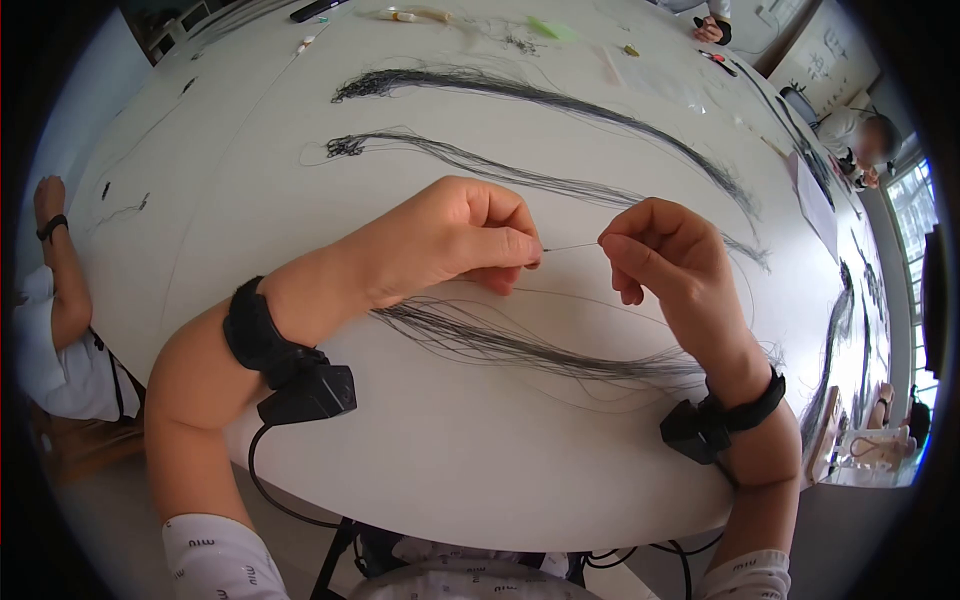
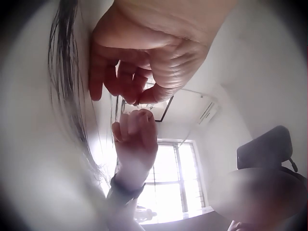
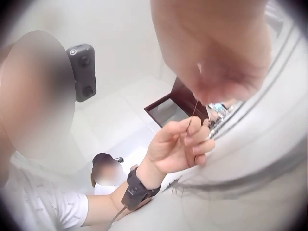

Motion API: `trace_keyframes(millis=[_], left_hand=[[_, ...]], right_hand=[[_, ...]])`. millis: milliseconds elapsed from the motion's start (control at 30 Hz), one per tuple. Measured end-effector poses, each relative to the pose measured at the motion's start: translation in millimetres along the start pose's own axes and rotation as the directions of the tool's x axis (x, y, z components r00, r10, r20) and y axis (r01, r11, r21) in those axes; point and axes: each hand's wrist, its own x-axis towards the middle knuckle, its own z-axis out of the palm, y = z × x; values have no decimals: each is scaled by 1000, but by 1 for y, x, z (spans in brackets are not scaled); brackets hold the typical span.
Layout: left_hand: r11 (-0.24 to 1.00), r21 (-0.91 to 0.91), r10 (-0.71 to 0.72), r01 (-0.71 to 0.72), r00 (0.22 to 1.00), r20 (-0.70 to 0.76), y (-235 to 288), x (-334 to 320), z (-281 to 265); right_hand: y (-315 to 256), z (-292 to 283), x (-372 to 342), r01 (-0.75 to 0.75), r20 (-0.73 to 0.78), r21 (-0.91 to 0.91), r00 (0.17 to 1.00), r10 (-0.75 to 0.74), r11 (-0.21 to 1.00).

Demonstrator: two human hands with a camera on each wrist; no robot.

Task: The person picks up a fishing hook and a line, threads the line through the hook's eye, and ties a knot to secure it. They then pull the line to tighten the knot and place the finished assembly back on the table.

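Note:
A fine dark strand (image 1: 575, 246) stretches nearly straight across the short gap between both hands. Thumb and index finger of my left hand (image 1: 455, 235) pinch its left end, where a small dark bit shows at the fingertips. My right hand (image 1: 675, 255) pinches the other end, its remaining fingers curled in. In the right wrist view the strand (image 3: 194, 109) runs from one hand's fingertips to the other's. Below the hands lies a loose bundle of long dark strands (image 1: 520, 350) on the white table (image 1: 480, 450), its left end partly hidden by my left wrist.
Farther back lie a thin bundle with a knotted left end (image 1: 345, 146) and a thicker dark bundle (image 1: 560, 100). A green piece (image 1: 550, 28) sits at the far side. More strands (image 1: 830, 350) lie at the right edge. Other people sit around the table.

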Motion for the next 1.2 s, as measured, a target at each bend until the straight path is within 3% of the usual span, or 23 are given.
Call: trace_keyframes(millis=[67,133,167,333,400,600,767,900,933,1000,1033,1133,1200], left_hand=[[997,80,26,-24,999,-29,8,-1,-5],[925,354,175,-140,982,-68,17,-5,-15],[915,372,206,-158,974,-93,19,-6,-20],[828,548,233,-120,962,-143,31,-25,-47],[700,708,294,-90,940,-171,28,-34,-59],[698,716,238,8,941,-242,20,-63,-81],[743,667,117,60,969,-218,12,-66,-75],[681,732,174,-8,973,-151,5,-68,-76],[667,744,101,43,984,-148,6,-68,-77],[647,757,28,95,989,-148,6,-69,-78],[648,756,20,89,991,-134,6,-70,-79],[630,773,32,70,993,-116,6,-72,-80],[613,788,55,53,992,-109,7,-73,-81]], right_hand=[[-11,-3,-3,22,-1,-31,1000,-22,999],[-17,-18,-8,47,-17,-220,998,-52,974],[-21,-28,-10,43,-12,-263,999,-48,964],[-39,-75,-28,-156,-86,-538,988,130,829],[-35,-96,-37,-217,-118,-627,976,183,748],[-9,-156,-70,-380,-224,-661,923,313,647],[11,-195,-97,-384,-193,-780,899,393,494],[18,-191,-111,-288,-167,-867,937,307,407],[16,-190,-114,-286,-165,-866,938,306,409],[13,-185,-119,-268,-196,-930,941,277,252],[17,-186,-124,-225,-183,-933,969,168,281],[15,-171,-122,-243,-238,-924,970,50,297],[-3,-145,-110,-264,-243,-920,964,107,291]])
